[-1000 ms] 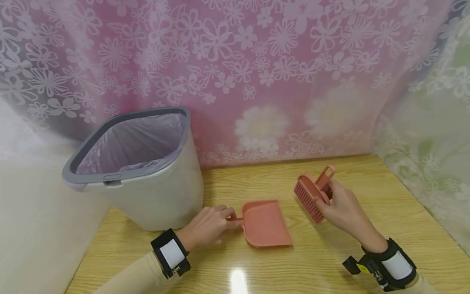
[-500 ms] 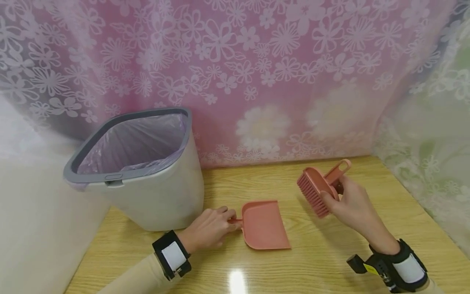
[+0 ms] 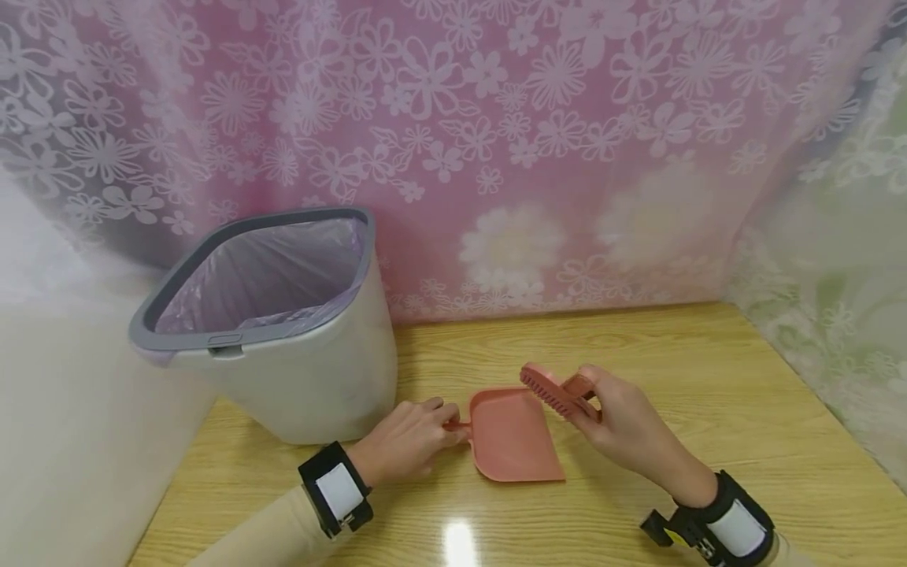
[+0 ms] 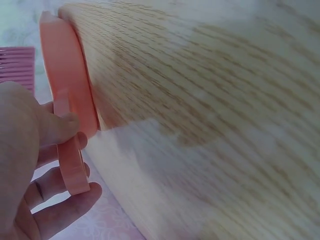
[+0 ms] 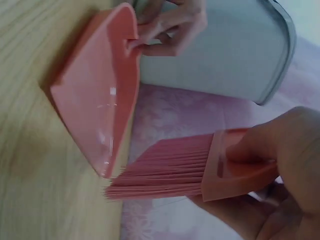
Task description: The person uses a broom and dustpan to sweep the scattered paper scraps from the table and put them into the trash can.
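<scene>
A coral-pink dustpan (image 3: 513,437) lies on the wooden table, its wide lip toward the right. My left hand (image 3: 411,441) pinches the dustpan's short handle (image 4: 72,165) between thumb and fingers. Above the pan's far right corner, a matching hand brush (image 3: 556,391) is held up in my right hand (image 3: 631,425). In the right wrist view the bristles (image 5: 165,172) point toward the pan, and my thumb presses along the brush's back.
A grey-white trash bin (image 3: 340,370) with a grey rim and a purple liner stands left of the dustpan, close to my left hand. Pink flowered curtain (image 3: 439,157) hangs behind the table (image 3: 673,339). A pale green patterned sheet borders the right.
The brush first shifted slightly right, then swung left with my right hand to over the dustpan's edge, its bristle side turning. My left hand and the dustpan stay nearly in place.
</scene>
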`<state>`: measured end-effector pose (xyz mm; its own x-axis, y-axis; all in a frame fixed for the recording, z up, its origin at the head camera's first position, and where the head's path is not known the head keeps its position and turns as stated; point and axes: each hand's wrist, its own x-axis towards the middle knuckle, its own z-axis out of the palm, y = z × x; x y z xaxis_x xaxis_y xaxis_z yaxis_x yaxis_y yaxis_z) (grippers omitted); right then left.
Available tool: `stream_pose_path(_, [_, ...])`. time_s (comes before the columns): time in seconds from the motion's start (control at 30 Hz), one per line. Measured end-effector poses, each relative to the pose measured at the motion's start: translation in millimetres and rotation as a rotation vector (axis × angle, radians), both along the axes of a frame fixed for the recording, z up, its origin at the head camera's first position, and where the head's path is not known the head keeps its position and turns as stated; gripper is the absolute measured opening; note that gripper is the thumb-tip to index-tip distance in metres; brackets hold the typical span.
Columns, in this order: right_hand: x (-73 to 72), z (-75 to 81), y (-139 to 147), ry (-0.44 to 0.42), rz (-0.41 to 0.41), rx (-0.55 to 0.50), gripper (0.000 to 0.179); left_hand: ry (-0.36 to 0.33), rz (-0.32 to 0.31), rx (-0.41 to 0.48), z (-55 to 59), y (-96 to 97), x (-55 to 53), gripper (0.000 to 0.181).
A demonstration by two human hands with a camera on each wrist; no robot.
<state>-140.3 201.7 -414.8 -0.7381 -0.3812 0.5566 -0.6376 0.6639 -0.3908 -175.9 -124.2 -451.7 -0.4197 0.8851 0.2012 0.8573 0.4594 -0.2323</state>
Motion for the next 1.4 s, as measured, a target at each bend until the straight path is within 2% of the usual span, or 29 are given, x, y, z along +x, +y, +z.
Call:
stream_pose_path(0.13, [-7.3,-13.3,-12.4,0.145,0.122,0.048,0.033,-0.007,0.011,-0.009,1.0,0.7,-1.5,0.041])
stream_pose_path(0.23, [-12.1,-22.9,-22.1,0.224,0.176,0.115,0.026,-0.018,0.024,-0.016,3.1,1.0,-1.6,0.042])
stream_pose_path(0.33, [-14.9,-31.9,-30.4,0.259,0.207,0.196,0.021,-0.028,0.035,-0.025,5.0,1.9,-1.0,0.042])
stream_pose_path(0.43, [-15.9,-39.9,-35.5,0.258,0.236,0.246,0.021,-0.036,0.037,-0.034,6.4,3.1,-0.1,0.046])
stream_pose_path(0.57, [-15.1,-45.6,-37.8,0.202,0.264,0.254,0.025,-0.040,0.037,-0.042,7.1,4.2,1.1,0.050])
stream_pose_path(0.77, [-15.8,-45.6,-35.2,0.029,0.301,0.221,0.035,-0.040,0.048,-0.022,5.8,3.4,1.3,0.056])
stream_pose_path(0.87, [-17.7,-44.6,-32.2,-0.030,0.334,0.207,0.036,-0.044,0.049,-0.014,4.6,2.7,1.1,0.060])
stream_pose_path(1.2, [-18.8,-43.2,-22.1,-0.177,0.408,0.262,0.023,-0.040,0.055,-0.019,3.6,3.2,1.4,0.064])
stream_pose_path(1.4, [-18.7,-44.6,-18.7,-0.203,0.441,0.282,0.020,-0.042,0.069,-0.037,4.0,3.0,2.7,0.063])
